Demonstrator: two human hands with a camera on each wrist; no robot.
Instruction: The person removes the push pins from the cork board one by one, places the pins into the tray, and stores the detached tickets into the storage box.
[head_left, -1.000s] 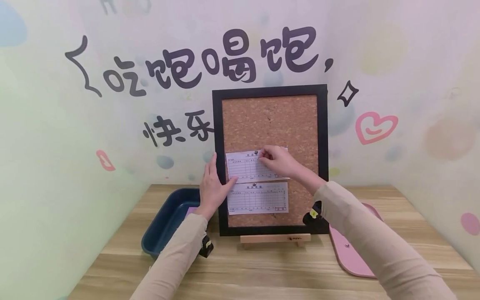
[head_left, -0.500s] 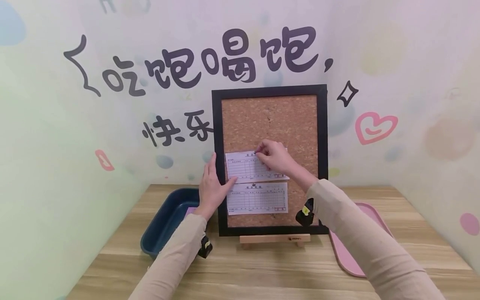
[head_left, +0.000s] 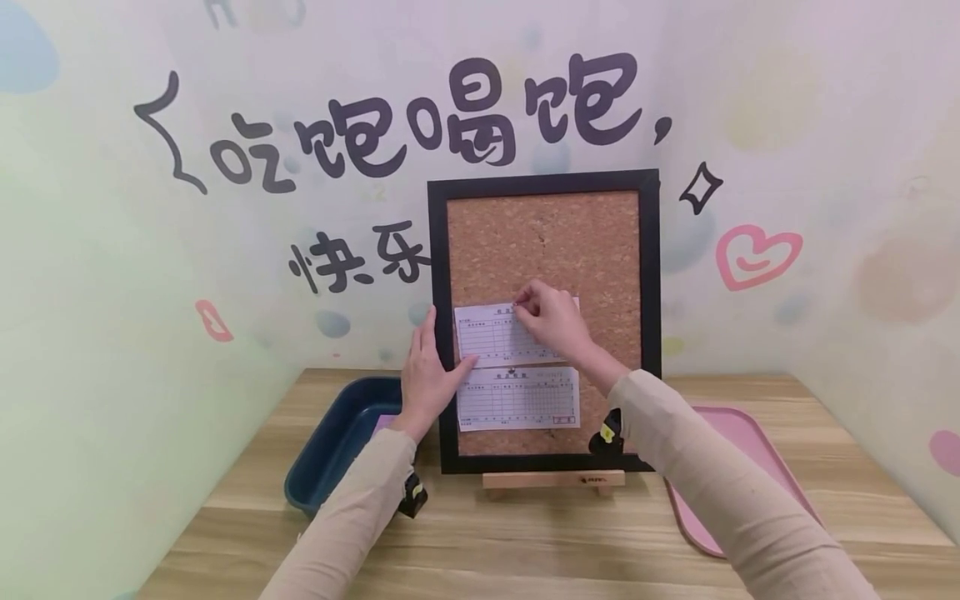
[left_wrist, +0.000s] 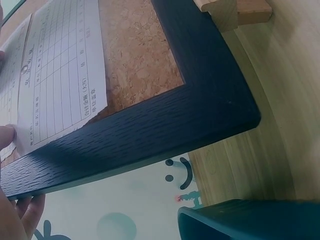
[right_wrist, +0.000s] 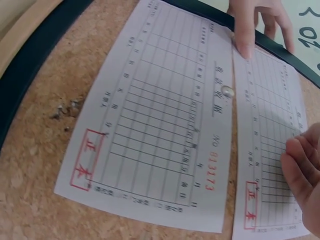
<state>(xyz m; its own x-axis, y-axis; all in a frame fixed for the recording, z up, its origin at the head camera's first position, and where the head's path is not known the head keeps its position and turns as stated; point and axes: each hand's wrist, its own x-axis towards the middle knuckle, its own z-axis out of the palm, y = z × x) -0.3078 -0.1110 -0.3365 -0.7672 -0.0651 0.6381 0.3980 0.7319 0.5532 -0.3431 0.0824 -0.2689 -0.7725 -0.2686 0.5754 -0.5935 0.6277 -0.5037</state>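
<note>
A black-framed cork board (head_left: 543,242) stands upright, with two printed receipt slips on it, one above the other. The left hand (head_left: 429,373) grips the board's left edge. Its thumb rests on the upper receipt (head_left: 478,335), while its other fingers reach behind the frame, as the left wrist view shows. At that slip's top edge, the right hand (head_left: 557,323) pinches a small pushpin, mostly hidden by the fingertips. The lower receipt (head_left: 517,402) is held by a round-headed silver pushpin (right_wrist: 227,91) near its top.
A wooden easel (head_left: 553,479) supports the board on the wooden table (head_left: 525,550). To the left stands a dark blue bin (head_left: 330,442) with something purple inside. A pink tray (head_left: 701,508) lies at the right, partly under the right forearm. A printed wall is behind.
The right hand has shifted slightly left and up, from beside the upper receipt's pushpin onto it; its fingertips now cover the pin. The left hand stays on the board's edge.
</note>
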